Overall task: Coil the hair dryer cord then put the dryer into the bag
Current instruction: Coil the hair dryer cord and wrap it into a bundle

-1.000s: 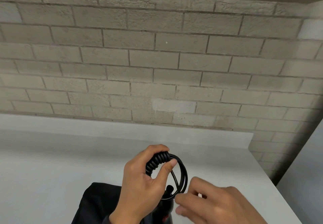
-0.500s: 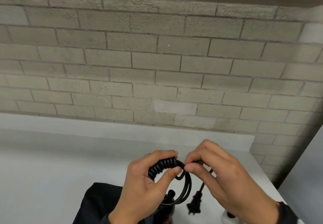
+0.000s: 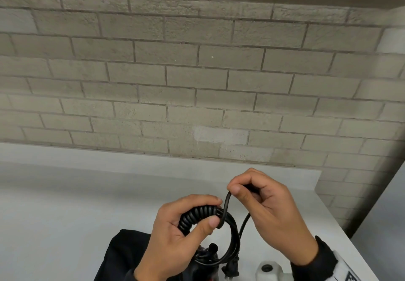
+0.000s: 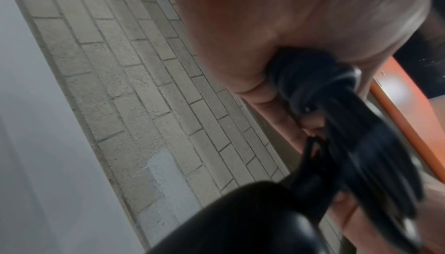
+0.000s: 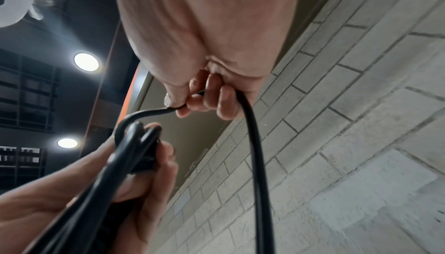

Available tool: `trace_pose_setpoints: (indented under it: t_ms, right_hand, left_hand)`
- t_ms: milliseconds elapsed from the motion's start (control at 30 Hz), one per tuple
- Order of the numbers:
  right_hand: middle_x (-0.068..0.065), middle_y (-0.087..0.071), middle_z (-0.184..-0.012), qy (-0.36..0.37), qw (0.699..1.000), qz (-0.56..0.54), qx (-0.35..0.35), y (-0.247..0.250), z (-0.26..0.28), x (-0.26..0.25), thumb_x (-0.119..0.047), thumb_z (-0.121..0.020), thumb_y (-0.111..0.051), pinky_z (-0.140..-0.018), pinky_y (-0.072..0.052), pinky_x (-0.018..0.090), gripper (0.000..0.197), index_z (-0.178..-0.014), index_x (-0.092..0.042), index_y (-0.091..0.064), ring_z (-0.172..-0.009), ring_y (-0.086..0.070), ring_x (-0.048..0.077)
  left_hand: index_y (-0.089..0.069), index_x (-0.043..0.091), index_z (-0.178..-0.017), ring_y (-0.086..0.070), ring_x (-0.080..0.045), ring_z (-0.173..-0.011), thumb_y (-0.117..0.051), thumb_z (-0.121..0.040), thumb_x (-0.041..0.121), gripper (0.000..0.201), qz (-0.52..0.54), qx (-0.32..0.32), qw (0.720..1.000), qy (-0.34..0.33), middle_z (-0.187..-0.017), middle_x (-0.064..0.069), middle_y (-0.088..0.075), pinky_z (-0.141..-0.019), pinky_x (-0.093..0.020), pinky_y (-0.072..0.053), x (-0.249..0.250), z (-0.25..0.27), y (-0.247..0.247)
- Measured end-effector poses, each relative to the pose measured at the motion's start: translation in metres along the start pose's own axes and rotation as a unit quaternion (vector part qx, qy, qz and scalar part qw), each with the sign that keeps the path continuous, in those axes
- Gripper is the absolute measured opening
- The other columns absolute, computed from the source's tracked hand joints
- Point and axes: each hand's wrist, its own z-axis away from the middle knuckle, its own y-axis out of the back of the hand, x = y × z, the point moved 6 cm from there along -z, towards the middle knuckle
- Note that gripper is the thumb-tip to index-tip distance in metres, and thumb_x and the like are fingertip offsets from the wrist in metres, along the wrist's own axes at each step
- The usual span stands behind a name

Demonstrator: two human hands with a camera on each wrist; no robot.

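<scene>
here, from the hands outward:
left hand: the left hand [image 3: 175, 234] is curled around the spiral part of the cord [image 3: 197, 215], with the thumb pressing on the near side and the fingers wrapped over the top; it is clamped on the bundle of loops.
right hand: the right hand [image 3: 269, 212] is raised just above and to the right of the left one, pinching a smooth run of the cord between thumb and forefinger; the other fingers [image 5: 226, 104] are folded in around it.
cord: black; from the pinch one strand drops down to the bundle at the left thumb, and another strand leaves the right palm and hangs in a curve below it. several round loops hang from the left hand's grip.
plug: the plug [image 3: 230, 269] dangles at the bottom of the loops, near the lower edge of the head view.
dryer: the black dryer [image 4: 240, 224] sits right under the left hand, its rounded body blurred in the left wrist view; only its top where the cord enters shows in the head view.
bag: the dark bag [image 3: 122, 256] lies on the surface below the left wrist, partly cut off by the frame.
surface: the pale grey surface [image 3: 87, 204] runs back to a brick wall [image 3: 197, 72].
other: a white object [image 3: 269, 269] with a dark round hole stands at the near edge, just beside the right sleeve [image 3: 317, 263].
</scene>
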Motion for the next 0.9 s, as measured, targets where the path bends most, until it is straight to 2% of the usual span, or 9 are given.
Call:
trace_pose_setpoints:
  t_ms: [100,167,300,400,567,667,733,800,900]
  right_hand:
    - [-0.008,-0.060,-0.073,-0.012,1.000,-0.015,0.016,-0.003,-0.002,0.003,-0.027,-0.087,-0.064,-0.061,-0.040,0.013,0.011,-0.080,-0.022,-0.070,-0.063,-0.052,0.007]
    - [-0.009,-0.060,-0.072,-0.017,0.999,-0.023,0.023,-0.007,-0.002,0.002,-0.026,-0.086,-0.064,-0.060,-0.039,0.010,0.011,-0.078,-0.020,-0.070,-0.062,-0.052,0.004]
    - [-0.006,-0.061,-0.072,-0.024,0.998,-0.030,0.045,-0.013,0.001,0.005,-0.029,-0.085,-0.063,-0.061,-0.040,0.012,0.013,-0.077,-0.022,-0.070,-0.065,-0.056,0.009]
    - [-0.004,-0.064,-0.074,-0.039,0.997,-0.040,0.056,-0.015,0.003,0.010,-0.031,-0.085,-0.063,-0.065,-0.045,0.016,0.013,-0.078,-0.023,-0.070,-0.071,-0.060,0.013]
    - [-0.005,-0.065,-0.070,-0.061,0.994,-0.060,0.061,-0.018,0.008,0.020,-0.030,-0.085,-0.064,-0.064,-0.044,0.013,0.014,-0.077,-0.021,-0.071,-0.066,-0.059,0.007]
    - [-0.009,-0.064,-0.064,-0.092,0.991,-0.081,0.052,-0.022,0.012,0.029,-0.035,-0.083,-0.064,-0.060,-0.042,0.014,0.018,-0.076,-0.020,-0.071,-0.060,-0.056,0.003]
    - [-0.010,-0.061,-0.060,-0.117,0.987,-0.103,0.041,-0.025,0.016,0.035,-0.042,-0.083,-0.063,-0.059,-0.042,0.018,0.024,-0.076,-0.020,-0.071,-0.056,-0.052,0.002]
    - [-0.005,-0.058,-0.060,-0.136,0.981,-0.138,0.028,-0.028,0.022,0.046,-0.050,-0.083,-0.064,-0.058,-0.042,0.023,0.030,-0.078,-0.021,-0.070,-0.057,-0.050,0.008]
    - [0.004,-0.065,-0.073,-0.161,0.971,-0.176,-0.019,-0.037,0.036,0.064,-0.038,-0.080,-0.069,-0.066,-0.048,0.025,0.018,-0.086,-0.021,-0.070,-0.069,-0.058,0.014]
  left_hand:
    - [-0.074,0.017,-0.101,-0.072,-0.015,-0.072,-0.074,-0.081,0.021,0.020,-0.013,-0.008,1.000,-0.006,-0.084,-0.002,-0.075,-0.068,-0.020,-0.055,0.000,0.000,0.001]
    - [-0.074,0.016,-0.100,-0.072,-0.021,-0.074,-0.074,-0.082,0.026,0.020,-0.018,-0.012,1.000,-0.009,-0.085,-0.006,-0.075,-0.071,-0.025,-0.056,0.001,0.000,0.003]
    - [-0.074,0.017,-0.098,-0.065,-0.026,-0.061,-0.082,-0.075,0.033,0.029,-0.031,-0.014,0.999,-0.014,-0.079,-0.009,-0.073,-0.065,-0.026,-0.054,0.004,0.000,0.005]
    - [-0.073,0.026,-0.093,-0.060,-0.026,-0.052,-0.089,-0.064,0.035,0.035,-0.059,0.009,0.998,-0.013,-0.073,-0.010,-0.072,-0.059,-0.026,-0.052,0.002,0.001,0.006]
    - [-0.072,0.030,-0.088,-0.063,-0.024,-0.051,-0.087,-0.066,0.043,0.030,-0.047,0.050,0.997,-0.026,-0.071,-0.008,-0.073,-0.057,-0.025,-0.053,0.002,0.004,0.008]
    - [-0.072,0.027,-0.087,-0.068,-0.029,-0.055,-0.085,-0.068,0.042,0.027,-0.052,0.063,0.996,-0.044,-0.069,-0.008,-0.073,-0.057,-0.028,-0.057,0.006,0.004,0.008]
    - [-0.072,0.025,-0.086,-0.070,-0.027,-0.058,-0.083,-0.070,0.043,0.027,-0.058,0.074,0.994,-0.052,-0.069,-0.005,-0.074,-0.060,-0.028,-0.058,0.007,0.004,0.008]
    - [-0.072,0.024,-0.087,-0.072,-0.023,-0.063,-0.082,-0.071,0.043,0.026,-0.056,0.085,0.993,-0.052,-0.072,-0.001,-0.075,-0.063,-0.026,-0.058,0.006,0.005,0.008]
    - [-0.072,0.021,-0.087,-0.074,-0.021,-0.069,-0.081,-0.071,0.039,0.026,-0.054,0.104,0.992,-0.048,-0.077,0.000,-0.077,-0.066,-0.026,-0.059,0.002,0.005,0.009]
